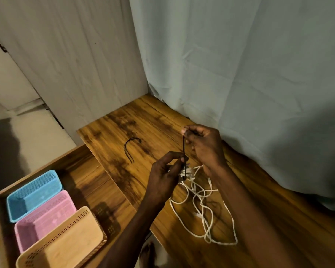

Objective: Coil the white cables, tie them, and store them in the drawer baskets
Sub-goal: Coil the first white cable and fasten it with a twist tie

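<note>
two bare hands and forearms come up from the bottom edge: the left hand (163, 176) and the right hand (204, 147). no sleeves, gloves, rings, watch or bracelets show on either arm. the fingernails are short. low between the arms, a bare foot (148, 254) shows, unshod.

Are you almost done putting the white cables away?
Not yet. Both hands, left hand and right hand, pull a black tie around one bundled cable. More white cable lies loose on the table. The blue basket, pink basket and beige basket look empty. Spare ties wait.
</note>
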